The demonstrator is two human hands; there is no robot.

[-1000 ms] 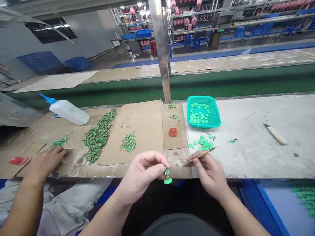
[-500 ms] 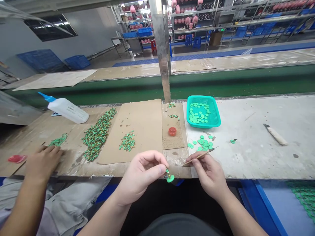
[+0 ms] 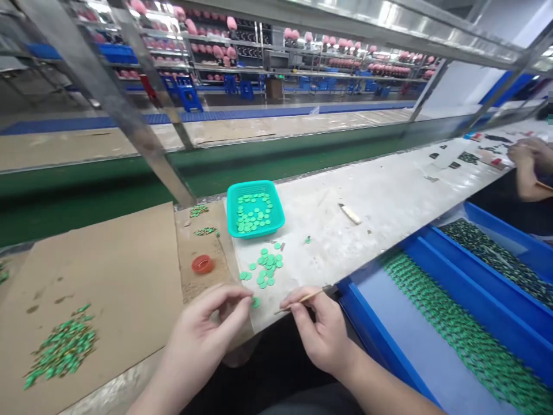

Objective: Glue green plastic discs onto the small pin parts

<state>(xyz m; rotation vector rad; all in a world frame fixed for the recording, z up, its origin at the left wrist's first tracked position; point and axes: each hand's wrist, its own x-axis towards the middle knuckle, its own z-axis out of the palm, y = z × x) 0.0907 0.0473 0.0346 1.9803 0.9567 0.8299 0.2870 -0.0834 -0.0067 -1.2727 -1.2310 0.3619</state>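
My left hand (image 3: 207, 331) pinches a small green figure on a round green base (image 3: 256, 301) at the table's front edge. My right hand (image 3: 317, 331) grips a thin wooden stick (image 3: 298, 300), its tip pointing left toward the figure. Just beyond lie several loose green discs (image 3: 265, 268) on the grey tabletop. A teal basket (image 3: 233, 225) with more discs stands behind them. A small red cap (image 3: 203, 264) sits on a cardboard strip to the left.
A pile of green figures (image 3: 60, 349) lies on the big cardboard sheet (image 3: 108, 271) at left. Blue trays (image 3: 436, 323) with rows of finished figures stand at right. Another person's hands (image 3: 529, 158) work at far right. A knife-like tool (image 3: 349, 214) lies past the basket.
The view has swung to the right, bringing the blue trays into sight and dropping the glue bottle and the neighbour's hand at left. My hands have risen to the table's edge.
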